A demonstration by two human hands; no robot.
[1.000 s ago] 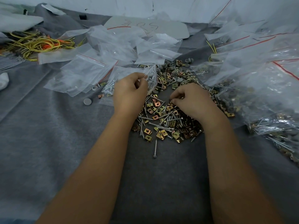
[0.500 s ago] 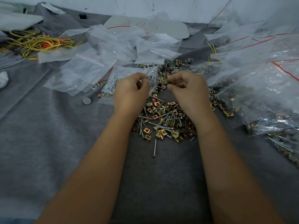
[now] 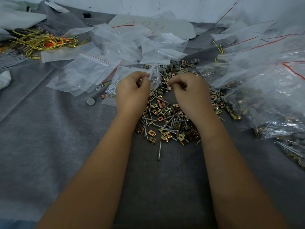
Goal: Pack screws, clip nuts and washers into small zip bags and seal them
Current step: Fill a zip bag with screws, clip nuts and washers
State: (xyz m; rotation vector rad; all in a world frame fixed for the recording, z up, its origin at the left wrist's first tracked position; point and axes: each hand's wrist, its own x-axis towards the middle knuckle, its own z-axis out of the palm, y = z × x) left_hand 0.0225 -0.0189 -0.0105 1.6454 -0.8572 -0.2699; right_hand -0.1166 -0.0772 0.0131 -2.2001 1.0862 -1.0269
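Note:
A loose pile of brass clip nuts and silver screws [image 3: 166,123] lies on the grey cloth between my forearms, with grey washers [image 3: 179,64] at its far end. My left hand [image 3: 132,92] pinches the mouth of a small clear zip bag [image 3: 125,75] that holds some screws. Just right of the bag's mouth, my right hand [image 3: 191,91] hovers with fingers curled, fingertips pinched together; what they hold is too small to make out.
Empty zip bags [image 3: 92,68] with red seal lines are scattered at the back left and centre. Large filled bags [image 3: 267,100] crowd the right side. Yellow wire ties [image 3: 41,43] lie far left. A single screw [image 3: 159,151] and a grey disc [image 3: 91,101] lie apart on the cloth [image 3: 49,138].
My right hand rose from the clip-nut pile and moved up and left to the bag's mouth. My left hand kept holding the bag in place.

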